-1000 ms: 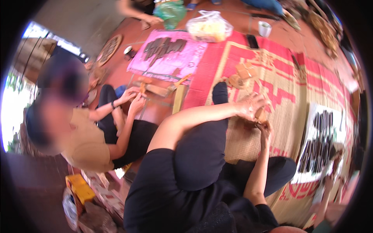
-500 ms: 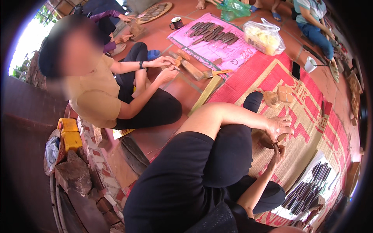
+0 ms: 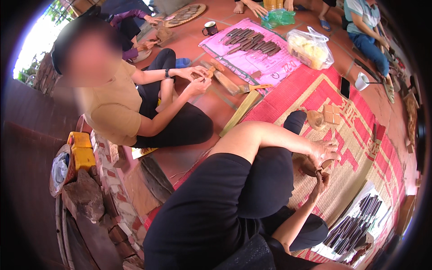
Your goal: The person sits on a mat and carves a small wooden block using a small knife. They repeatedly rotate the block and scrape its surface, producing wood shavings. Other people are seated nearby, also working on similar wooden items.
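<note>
My left hand [image 3: 323,152] curls over a brown wooden piece [image 3: 308,168] with a rounded, hollow-looking shape, steadying it low in front of my crossed legs. Just below it, my right hand [image 3: 321,182] is closed around a slim dark tool handle [image 3: 319,173] that meets the wood. The tool's working end is hidden by my fingers and the piece. Beyond my hands, a pale rounded wooden piece [image 3: 315,120] and a square wooden block [image 3: 331,114] with lines across its top lie on the red and tan mat [image 3: 310,92].
Dark-handled tools [image 3: 357,225] lie at lower right; more tools [image 3: 252,42] rest on a pink sheet [image 3: 281,65]. A phone [image 3: 345,87], white cup [image 3: 361,82] and plastic bag [image 3: 310,47] stand ahead. At left, a co-worker's hands [image 3: 200,78] hold a small wooden piece.
The view has shifted slightly. My hands stay together at the wooden piece, with only slight movement. The co-worker's two hands have come a little closer together on their piece.
</note>
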{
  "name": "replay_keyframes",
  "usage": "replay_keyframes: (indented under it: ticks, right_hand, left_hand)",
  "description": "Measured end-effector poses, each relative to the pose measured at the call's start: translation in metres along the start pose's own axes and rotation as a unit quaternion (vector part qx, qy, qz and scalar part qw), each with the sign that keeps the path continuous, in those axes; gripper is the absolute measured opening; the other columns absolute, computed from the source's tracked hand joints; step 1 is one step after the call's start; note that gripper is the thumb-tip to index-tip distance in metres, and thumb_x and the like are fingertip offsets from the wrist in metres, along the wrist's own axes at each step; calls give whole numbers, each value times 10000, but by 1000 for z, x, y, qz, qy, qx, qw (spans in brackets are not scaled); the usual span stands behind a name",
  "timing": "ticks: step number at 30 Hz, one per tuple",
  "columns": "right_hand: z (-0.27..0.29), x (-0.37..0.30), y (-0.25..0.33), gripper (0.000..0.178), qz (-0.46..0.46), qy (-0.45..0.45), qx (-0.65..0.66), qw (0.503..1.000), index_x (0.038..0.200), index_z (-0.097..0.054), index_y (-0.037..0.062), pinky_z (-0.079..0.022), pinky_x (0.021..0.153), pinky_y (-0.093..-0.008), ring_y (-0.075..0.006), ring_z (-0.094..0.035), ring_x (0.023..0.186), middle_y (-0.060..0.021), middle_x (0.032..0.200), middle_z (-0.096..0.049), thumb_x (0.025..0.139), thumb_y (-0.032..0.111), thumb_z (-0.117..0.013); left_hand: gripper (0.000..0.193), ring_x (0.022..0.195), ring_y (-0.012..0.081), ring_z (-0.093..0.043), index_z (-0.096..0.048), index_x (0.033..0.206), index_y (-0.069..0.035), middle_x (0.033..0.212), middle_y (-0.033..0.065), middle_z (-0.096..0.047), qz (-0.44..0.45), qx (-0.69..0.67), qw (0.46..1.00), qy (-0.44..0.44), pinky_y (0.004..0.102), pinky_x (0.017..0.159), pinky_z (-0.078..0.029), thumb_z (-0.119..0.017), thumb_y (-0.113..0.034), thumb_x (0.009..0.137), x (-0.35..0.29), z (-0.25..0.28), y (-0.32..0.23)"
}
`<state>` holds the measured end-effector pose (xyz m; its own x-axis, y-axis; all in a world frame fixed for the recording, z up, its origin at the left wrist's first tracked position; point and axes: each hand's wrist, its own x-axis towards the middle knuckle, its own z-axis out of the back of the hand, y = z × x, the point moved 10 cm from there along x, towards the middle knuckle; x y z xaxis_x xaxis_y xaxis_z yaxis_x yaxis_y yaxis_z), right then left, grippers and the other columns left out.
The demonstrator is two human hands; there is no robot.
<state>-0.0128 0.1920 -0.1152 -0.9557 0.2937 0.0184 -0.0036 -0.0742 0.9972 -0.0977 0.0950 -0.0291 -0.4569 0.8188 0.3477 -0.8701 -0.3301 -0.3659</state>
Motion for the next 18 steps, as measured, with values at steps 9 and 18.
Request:
replay_keyframes:
  ticks: [9,18]
  right_hand:
    - [-4,-1,-6,158,-3,2,3,1000,825,-563,46,-400,723,-232,-89,-472,743,19,778,-530,858,77,-713]
    - [-11,2,30,126,12,27,10,1000,831,-580,56,-417,747,-240,-83,-505,762,22,780,-546,852,42,-704]
  left_hand:
    - [932,1100,360,-456,-435,1329,-249,1197,128,-449,17,-20,1000,8,487,909,-463,-852,-486,530,3,-2,0]
    - [897,1108,361,-462,-440,1301,-220,1203,113,-453,8,-64,998,-3,493,931,-449,-874,-443,549,-2,15,-8]
